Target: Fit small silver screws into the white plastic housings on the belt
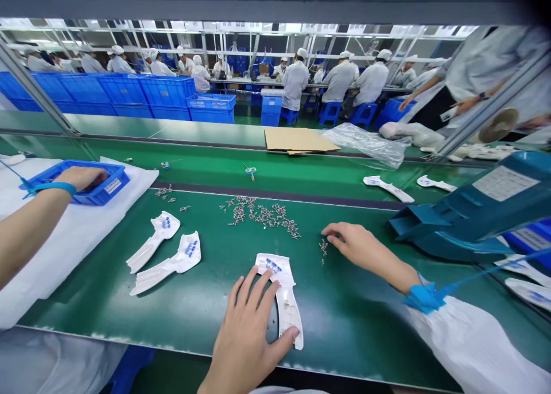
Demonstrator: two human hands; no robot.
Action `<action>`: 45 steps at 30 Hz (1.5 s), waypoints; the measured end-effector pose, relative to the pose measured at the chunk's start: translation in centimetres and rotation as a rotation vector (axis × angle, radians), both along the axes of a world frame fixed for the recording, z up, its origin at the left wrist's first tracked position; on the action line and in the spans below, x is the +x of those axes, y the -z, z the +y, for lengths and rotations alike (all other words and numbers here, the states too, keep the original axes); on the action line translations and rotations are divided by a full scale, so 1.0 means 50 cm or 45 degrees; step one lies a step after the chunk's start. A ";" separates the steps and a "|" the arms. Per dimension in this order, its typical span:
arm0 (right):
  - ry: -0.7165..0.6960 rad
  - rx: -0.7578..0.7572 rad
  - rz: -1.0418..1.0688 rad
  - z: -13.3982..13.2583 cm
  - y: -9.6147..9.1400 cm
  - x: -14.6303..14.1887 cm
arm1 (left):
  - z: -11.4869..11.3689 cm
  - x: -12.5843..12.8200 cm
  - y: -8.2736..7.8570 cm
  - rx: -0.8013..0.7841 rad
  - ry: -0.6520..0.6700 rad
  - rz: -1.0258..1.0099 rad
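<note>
My left hand lies flat with its fingers spread, open, pressing on a white plastic part with small blue pieces at its top end, near the front edge of the green belt. My right hand, in a white sleeve with a blue wrist strap, rests on the belt further back. Its fingers are curled together beside a small cluster of metal screws; what they hold, if anything, is hidden. A larger scatter of screws lies behind.
Two more white parts lie to the left. A co-worker's bare arm with a blue wristband reaches into a blue tray on white foam. A teal bin stands at the right, with cardboard and a plastic bag behind. Workers sit at far benches.
</note>
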State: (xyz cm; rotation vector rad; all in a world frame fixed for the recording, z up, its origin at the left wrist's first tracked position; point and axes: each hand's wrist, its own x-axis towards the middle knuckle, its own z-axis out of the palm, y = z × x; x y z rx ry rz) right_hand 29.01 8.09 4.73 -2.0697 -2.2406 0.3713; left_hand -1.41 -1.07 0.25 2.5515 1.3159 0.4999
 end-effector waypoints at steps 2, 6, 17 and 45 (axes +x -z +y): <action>-0.098 -0.022 -0.003 0.006 0.014 0.015 | 0.001 0.000 0.001 0.018 -0.005 -0.009; -0.267 -0.029 0.023 0.007 0.024 0.017 | 0.001 0.000 0.003 0.036 -0.006 -0.016; -0.245 0.004 0.150 0.012 0.022 0.021 | 0.001 0.000 0.003 0.030 -0.005 -0.006; -0.562 0.047 0.092 0.018 0.021 -0.082 | 0.002 -0.001 0.008 0.020 -0.011 0.040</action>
